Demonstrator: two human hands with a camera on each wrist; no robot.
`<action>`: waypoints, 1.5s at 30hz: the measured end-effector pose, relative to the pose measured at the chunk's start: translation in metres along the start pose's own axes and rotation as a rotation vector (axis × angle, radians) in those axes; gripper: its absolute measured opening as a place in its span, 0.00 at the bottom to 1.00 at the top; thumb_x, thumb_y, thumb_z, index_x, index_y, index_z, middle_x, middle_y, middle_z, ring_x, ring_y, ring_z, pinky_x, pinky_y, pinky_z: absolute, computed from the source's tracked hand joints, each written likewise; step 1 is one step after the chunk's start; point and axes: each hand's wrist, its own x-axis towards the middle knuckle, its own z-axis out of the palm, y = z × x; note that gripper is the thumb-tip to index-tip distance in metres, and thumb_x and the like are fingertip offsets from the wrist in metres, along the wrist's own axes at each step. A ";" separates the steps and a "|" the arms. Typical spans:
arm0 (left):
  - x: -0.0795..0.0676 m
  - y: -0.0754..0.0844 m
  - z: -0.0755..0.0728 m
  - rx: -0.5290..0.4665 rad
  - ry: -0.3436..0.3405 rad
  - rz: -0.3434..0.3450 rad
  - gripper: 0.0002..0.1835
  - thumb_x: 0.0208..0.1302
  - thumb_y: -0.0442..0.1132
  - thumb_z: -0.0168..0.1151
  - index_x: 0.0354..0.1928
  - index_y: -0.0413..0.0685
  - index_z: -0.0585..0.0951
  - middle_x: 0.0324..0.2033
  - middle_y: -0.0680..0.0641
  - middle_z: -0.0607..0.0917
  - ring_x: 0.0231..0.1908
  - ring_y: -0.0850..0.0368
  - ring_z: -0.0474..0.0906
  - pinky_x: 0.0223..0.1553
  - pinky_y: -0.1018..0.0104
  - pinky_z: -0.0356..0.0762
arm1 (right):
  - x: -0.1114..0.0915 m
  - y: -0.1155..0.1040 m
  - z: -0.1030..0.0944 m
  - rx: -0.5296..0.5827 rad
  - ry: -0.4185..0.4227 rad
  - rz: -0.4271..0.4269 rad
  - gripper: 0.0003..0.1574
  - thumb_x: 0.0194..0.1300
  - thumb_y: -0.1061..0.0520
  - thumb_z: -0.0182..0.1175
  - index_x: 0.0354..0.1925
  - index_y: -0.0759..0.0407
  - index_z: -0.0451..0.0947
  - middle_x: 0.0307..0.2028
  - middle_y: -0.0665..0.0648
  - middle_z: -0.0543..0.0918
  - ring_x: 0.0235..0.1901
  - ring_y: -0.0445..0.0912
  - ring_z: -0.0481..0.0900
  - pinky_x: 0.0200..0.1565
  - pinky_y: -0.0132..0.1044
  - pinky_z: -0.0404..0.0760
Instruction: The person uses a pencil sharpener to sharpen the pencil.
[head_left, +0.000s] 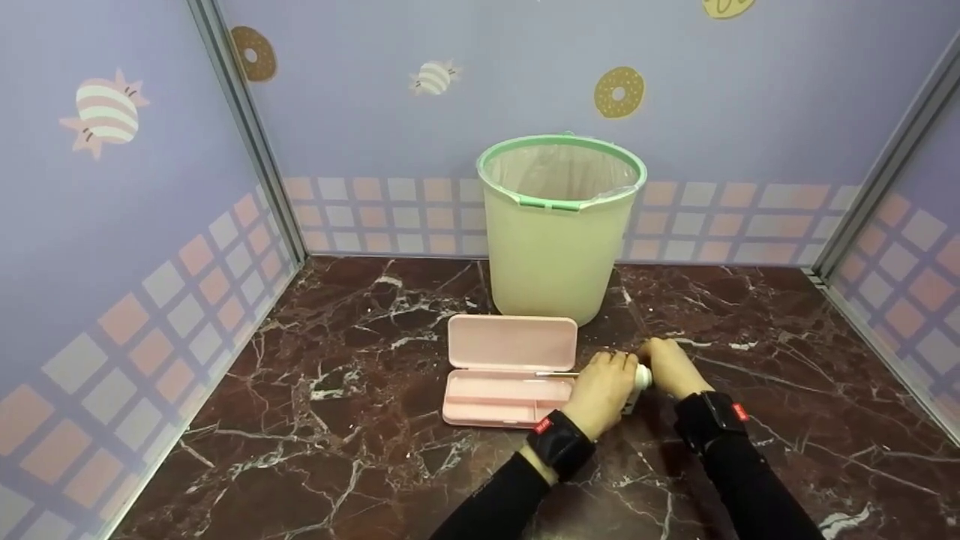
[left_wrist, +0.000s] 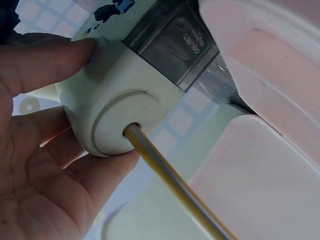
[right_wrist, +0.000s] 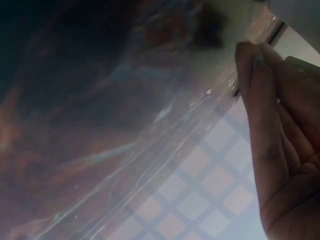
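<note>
White rounded plastic pencil sharpener (left_wrist: 120,80) is in the left hand (head_left: 604,390): thumb on one side, fingers wrapped under the other. Right hand (head_left: 673,367) is just beside its far end; fingertips pressed together, but can't tell if anything's between them. Sharpener sits right of and below centre in the head frame, between the hands. Yellow-and-grey striped pencil (left_wrist: 175,182) is in its hole, free end out over the open pink plastic pencil case (head_left: 513,343). Pale green plastic bin (head_left: 559,255) stands behind, upper centre.

Risks, my read: no fingers visible on the pencil shaft, so it could spin or back out. If the body twists in the left grip, side load could snap the lead. Free end could snag the case edge if the left hand drops. Smoked clear drawer (left_wrist: 175,45) could work loose if tipped and spill anything inside; can't see contents.

View differences: left wrist gives the hole and drawer; head has both mostly behind the left hand. Head gives the overall layout. Right wrist alone shows the fingertips meeting, upper right, dim and blurry; no sharpener identifiable there.
</note>
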 end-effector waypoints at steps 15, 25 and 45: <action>-0.005 0.015 0.012 0.046 0.140 -0.140 0.20 0.65 0.47 0.56 0.58 0.52 0.78 0.47 0.54 0.84 0.46 0.60 0.79 0.52 0.69 0.76 | -0.015 -0.003 0.000 -0.041 -0.075 -0.047 0.10 0.31 0.72 0.69 0.17 0.62 0.79 0.20 0.60 0.84 0.23 0.53 0.79 0.30 0.50 0.78; -0.003 0.016 0.012 0.067 0.237 -0.157 0.18 0.60 0.50 0.62 0.51 0.53 0.82 0.39 0.56 0.85 0.39 0.62 0.79 0.47 0.71 0.77 | -0.022 -0.001 -0.007 0.050 -0.145 -0.042 0.11 0.33 0.68 0.71 0.15 0.61 0.77 0.16 0.54 0.81 0.18 0.43 0.72 0.23 0.39 0.75; -0.006 0.013 0.009 0.082 0.215 -0.158 0.20 0.57 0.50 0.65 0.51 0.54 0.82 0.39 0.56 0.85 0.39 0.62 0.78 0.48 0.71 0.77 | -0.045 -0.009 -0.005 0.186 -0.173 0.030 0.13 0.41 0.68 0.71 0.19 0.61 0.74 0.16 0.54 0.81 0.13 0.41 0.77 0.19 0.32 0.78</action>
